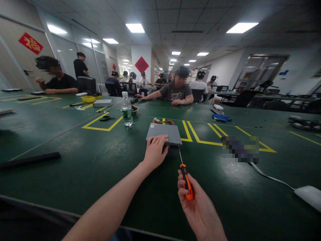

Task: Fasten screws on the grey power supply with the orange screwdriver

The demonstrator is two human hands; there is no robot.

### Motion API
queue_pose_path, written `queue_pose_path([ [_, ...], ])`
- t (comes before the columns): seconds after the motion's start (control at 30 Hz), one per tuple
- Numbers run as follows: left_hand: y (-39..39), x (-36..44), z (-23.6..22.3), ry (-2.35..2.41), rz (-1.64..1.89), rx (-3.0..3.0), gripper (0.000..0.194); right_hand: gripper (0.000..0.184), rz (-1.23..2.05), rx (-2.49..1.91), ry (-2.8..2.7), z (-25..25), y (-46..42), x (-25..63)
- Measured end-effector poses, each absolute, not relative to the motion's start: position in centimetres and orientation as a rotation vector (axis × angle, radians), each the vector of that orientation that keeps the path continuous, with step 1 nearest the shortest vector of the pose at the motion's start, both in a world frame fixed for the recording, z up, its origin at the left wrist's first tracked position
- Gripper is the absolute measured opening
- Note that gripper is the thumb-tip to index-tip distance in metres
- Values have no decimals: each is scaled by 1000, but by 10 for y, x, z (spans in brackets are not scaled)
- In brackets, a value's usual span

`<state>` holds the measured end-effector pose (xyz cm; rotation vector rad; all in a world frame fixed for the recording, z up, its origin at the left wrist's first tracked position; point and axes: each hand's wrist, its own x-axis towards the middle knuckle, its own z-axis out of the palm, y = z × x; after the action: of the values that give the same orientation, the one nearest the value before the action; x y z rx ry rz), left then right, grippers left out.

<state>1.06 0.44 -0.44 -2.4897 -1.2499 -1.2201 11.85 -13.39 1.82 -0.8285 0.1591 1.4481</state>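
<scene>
Green worktop point(100, 180) with a glossy surface, marked out in yellow tape point(205, 143), spreads through a large shared workroom. Nearest, the right hand point(200, 204) is closed around the orange-and-black handle of a screwdriver point(186, 182), whose thin shaft points away to the near right corner of a grey metal power supply unit point(167, 132); whether the tip sits in a screw is too small to tell. The left hand point(156, 150) lies over the near left part of the casing, fingers a little apart on top; how firmly it grips cannot be told. The power supply unit stands on the worktop in front of the person, and should be stiff and fairly heavy for its size, its smooth painted sides perhaps a bit slippery. It is best held by two opposite casing edges, not by the soft, bendy cables point(168, 122) bunched at its far side. The screwdriver looks light, its handle offering the sure hold. Beyond, to the left, stands a water bottle point(126, 112), and to the right lie blue gloves point(221, 117). Farther back, a person in a cap point(175, 92) leans on the worktop.
</scene>
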Motion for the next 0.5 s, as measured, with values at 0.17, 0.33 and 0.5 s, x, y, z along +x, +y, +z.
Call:
queue_pose_path([
  [0.17, 4, 10, -4, -1239, -1230, -2490, 21, 16, 1448, -829, 68, 13, -135, 117],
  [0.33, 4, 10, -4, -1237, -1237, -2490, 21, 36, 1264, -977, -160, 6, -139, 119],
  [0.5, 4, 10, -3, -1238, -1237, -2505, 21, 46, 1053, -1140, -619, -6, -143, 124],
])
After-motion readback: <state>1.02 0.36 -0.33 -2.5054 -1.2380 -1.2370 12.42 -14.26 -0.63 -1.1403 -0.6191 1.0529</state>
